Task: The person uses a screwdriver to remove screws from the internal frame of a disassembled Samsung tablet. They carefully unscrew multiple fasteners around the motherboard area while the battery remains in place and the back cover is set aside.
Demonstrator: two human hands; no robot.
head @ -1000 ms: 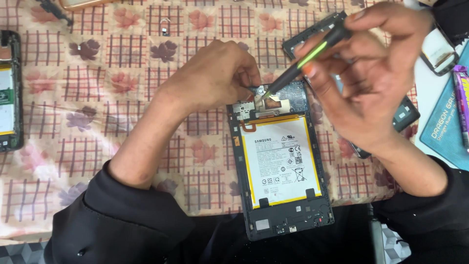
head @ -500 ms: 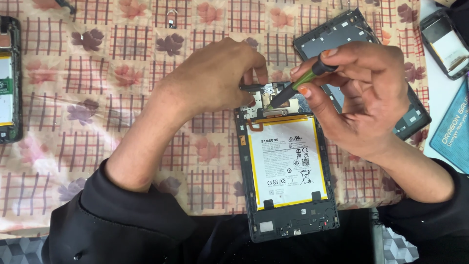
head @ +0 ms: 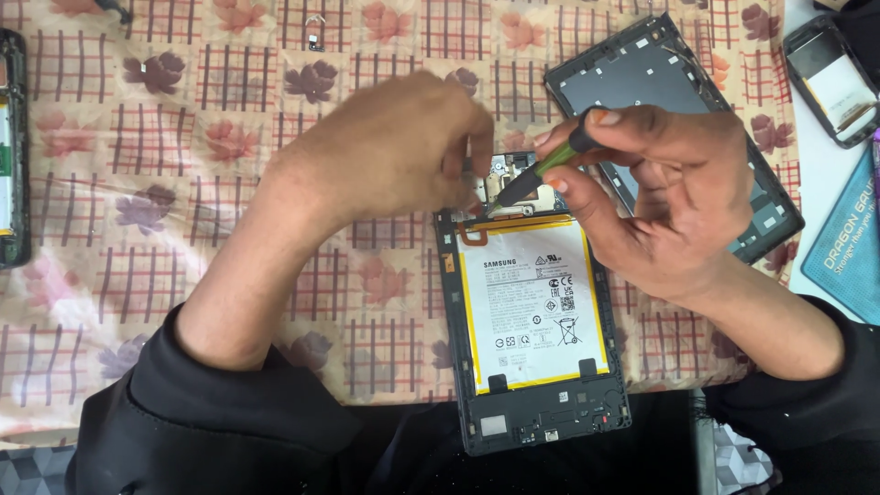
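right grip (head: 660,197) clamped on screwdriver (head: 541,170); left grip (head: 394,151) unclear (fingertips hidden, tablet (head: 536,321) top).

Left hand (head: 385,151) palm-down, fingers curled and pinched together at the tips, forearm angled in from lower left. Right hand (head: 660,197) fingers closed in a pen-style grip, thumb on top, wrist bent, forearm coming in from lower right. Both sleeves black.
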